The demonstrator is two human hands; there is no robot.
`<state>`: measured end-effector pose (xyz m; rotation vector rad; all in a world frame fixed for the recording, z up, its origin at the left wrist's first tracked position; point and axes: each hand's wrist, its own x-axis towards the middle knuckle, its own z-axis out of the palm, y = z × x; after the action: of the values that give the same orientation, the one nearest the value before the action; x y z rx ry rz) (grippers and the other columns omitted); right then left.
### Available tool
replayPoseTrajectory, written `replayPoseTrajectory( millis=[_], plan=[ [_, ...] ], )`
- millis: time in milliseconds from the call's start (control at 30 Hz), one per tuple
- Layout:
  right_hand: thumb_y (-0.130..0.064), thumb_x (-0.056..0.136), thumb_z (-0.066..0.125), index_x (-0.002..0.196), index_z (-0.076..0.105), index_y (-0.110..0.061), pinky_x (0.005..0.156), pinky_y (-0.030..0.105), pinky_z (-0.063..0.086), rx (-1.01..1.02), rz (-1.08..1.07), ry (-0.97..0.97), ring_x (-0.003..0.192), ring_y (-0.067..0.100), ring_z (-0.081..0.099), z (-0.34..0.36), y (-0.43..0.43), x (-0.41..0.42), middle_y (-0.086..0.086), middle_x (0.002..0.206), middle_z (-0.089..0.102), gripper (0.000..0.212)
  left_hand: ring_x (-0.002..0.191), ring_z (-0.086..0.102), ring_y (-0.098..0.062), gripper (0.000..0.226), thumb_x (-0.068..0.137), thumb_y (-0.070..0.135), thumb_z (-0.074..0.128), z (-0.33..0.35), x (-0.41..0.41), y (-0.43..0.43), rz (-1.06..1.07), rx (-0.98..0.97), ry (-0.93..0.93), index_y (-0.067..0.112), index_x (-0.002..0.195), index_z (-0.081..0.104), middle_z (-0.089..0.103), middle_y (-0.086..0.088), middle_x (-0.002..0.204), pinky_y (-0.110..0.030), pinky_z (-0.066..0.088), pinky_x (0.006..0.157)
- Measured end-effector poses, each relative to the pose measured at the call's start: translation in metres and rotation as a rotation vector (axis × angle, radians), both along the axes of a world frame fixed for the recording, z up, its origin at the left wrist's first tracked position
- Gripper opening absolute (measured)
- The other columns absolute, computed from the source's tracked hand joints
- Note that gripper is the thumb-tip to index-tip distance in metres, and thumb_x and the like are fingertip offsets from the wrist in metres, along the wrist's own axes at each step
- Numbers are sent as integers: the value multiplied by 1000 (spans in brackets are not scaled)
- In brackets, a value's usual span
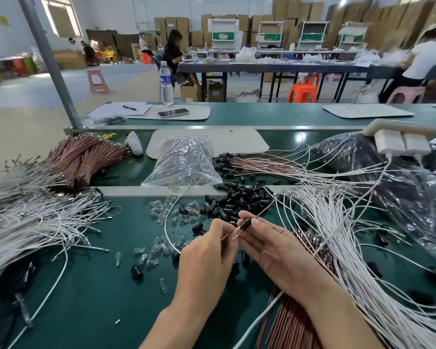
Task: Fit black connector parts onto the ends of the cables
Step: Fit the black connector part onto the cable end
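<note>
Left hand (207, 250) pinches the thin, probably limp brown cable (225, 236) near its tip; right hand (269, 245) grips the small, light black plastic connector (244, 224).

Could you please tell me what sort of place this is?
Probably a factory assembly hall: heaps of white cables and black connector parts on the green bench, with stacked cardboard cartons behind the far tables.

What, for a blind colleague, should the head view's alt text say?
Over a green table, the right hand holds a black connector on a brown cable; the left hand pinches a wire end beside it. Loose black connectors, clear bulbs and white cables surround them.
</note>
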<state>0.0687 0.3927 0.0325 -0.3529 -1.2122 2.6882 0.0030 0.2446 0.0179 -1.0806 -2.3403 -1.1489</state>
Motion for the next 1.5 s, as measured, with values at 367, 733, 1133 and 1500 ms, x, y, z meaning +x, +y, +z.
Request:
replayPoseTrajectory(
  millis=[367, 733, 1133, 1500],
  plan=[
    [-16, 90, 64, 115, 76, -8, 84, 29, 60, 65, -3, -2, 90, 18, 72, -1, 0, -1, 11, 105, 74, 29, 51, 53, -8, 15, 99, 42, 46, -4, -2, 0, -39, 23, 10, 29, 95, 51, 60, 12, 63, -30, 46, 51],
    [-9, 92, 62, 120, 71, 0, 96, 33, 57, -50, 46, 23, 100, 22, 70, 2, -1, 3, 18, 112, 72, 31, 60, 61, -8, 12, 103, 49, 40, -3, -1, 0, -87, 84, 0, 38, 102, 44, 65, 11, 73, -36, 53, 57],
    [-12, 86, 67, 103, 79, -8, 83, 28, 61, -30, -18, -14, 84, 15, 71, 4, 2, 5, 10, 97, 74, 21, 59, 56, -5, 19, 97, 25, 65, -2, -4, -2, -33, 33, 30, 34, 100, 49, 63, 15, 72, -30, 51, 55],
    [-6, 77, 72, 88, 82, -12, 71, 27, 61, 43, -79, -22, 77, 18, 72, 5, -2, 3, 13, 92, 74, 17, 63, 55, -2, 32, 95, 60, 43, -4, -3, 1, -65, 3, -2, 36, 116, 51, 59, 19, 73, -18, 45, 60]
  ],
)
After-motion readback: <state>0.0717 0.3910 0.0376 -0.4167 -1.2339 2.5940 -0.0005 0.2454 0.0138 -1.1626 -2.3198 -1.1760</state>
